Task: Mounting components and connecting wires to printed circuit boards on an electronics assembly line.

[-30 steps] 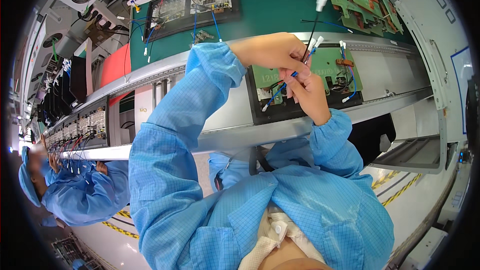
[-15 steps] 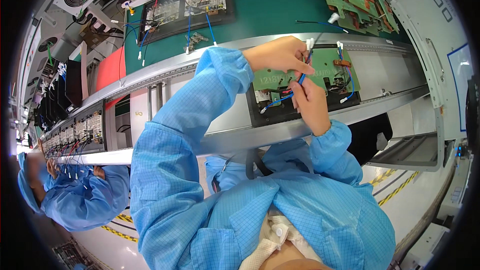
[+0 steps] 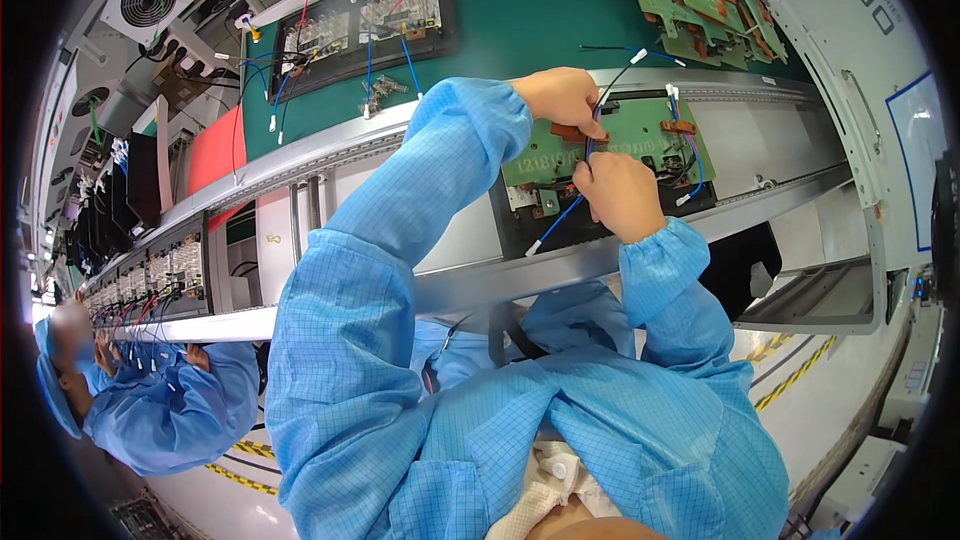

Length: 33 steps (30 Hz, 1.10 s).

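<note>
A green circuit board [image 3: 540, 150] lies in a black frame [image 3: 512, 230] on the metal rail before me. Over its middle, my left hand [image 3: 562, 100] pinches thin blue and black wires between thumb and finger. Just below, my right hand [image 3: 622, 195] is closed on the same wires [image 3: 592, 145]. A blue wire [image 3: 562, 222] comes out under the right hand and ends in a white connector [image 3: 532, 248]. Beyond the left hand, another white connector [image 3: 638, 56] sticks up. At the board's right side stand more blue wires [image 3: 694, 155] with white ends.
Behind the rail, a green mat holds a black-framed assembly [image 3: 365, 25] with loose wires, and a pile of green boards [image 3: 700, 5]. Small metal parts [image 3: 382, 92] lie near it. A white cabinet [image 3: 850, 70] stands right. At far left, a co-worker in blue [image 3: 170, 400] handles wires.
Both hands have shifted slightly along the wires, the left one up and away. A brown part on the board now shows beside it. The lower blue wire points more downward.
</note>
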### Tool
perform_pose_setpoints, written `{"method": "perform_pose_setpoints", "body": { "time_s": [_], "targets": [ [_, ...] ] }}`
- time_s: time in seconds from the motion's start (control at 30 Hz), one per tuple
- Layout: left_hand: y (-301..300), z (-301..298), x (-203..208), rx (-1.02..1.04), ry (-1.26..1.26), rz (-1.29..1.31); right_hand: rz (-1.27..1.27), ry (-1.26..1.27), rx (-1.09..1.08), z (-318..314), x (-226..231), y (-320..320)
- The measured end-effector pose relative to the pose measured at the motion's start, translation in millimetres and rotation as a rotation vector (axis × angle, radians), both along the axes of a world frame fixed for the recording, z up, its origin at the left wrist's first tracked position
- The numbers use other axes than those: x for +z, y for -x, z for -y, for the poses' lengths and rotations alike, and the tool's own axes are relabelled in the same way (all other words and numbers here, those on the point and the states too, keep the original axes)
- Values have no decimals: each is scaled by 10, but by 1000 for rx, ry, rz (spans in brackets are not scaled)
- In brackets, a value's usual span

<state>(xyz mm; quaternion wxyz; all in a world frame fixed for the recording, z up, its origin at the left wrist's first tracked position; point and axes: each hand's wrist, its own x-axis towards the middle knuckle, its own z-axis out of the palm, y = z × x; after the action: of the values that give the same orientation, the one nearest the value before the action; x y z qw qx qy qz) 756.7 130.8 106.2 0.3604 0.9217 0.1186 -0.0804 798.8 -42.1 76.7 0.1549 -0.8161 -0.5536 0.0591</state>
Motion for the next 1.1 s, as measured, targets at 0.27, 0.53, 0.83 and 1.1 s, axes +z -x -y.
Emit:
{"method": "perform_pose_setpoints", "body": {
  "time_s": [0.27,0.53,0.83,1.1],
  "targets": [
    [-113,-31,33,-11,-144,-267,211,24,26,-102,27,88],
    [-362,485,524,21,-682,-481,377,173,233,113,124,-258],
    [-511,338,477,53,-440,-710,343,101,166,110,53,-189],
    [-424,266,462,171,-203,-753,347,72,115,31,-27,-227]
  ]
}}
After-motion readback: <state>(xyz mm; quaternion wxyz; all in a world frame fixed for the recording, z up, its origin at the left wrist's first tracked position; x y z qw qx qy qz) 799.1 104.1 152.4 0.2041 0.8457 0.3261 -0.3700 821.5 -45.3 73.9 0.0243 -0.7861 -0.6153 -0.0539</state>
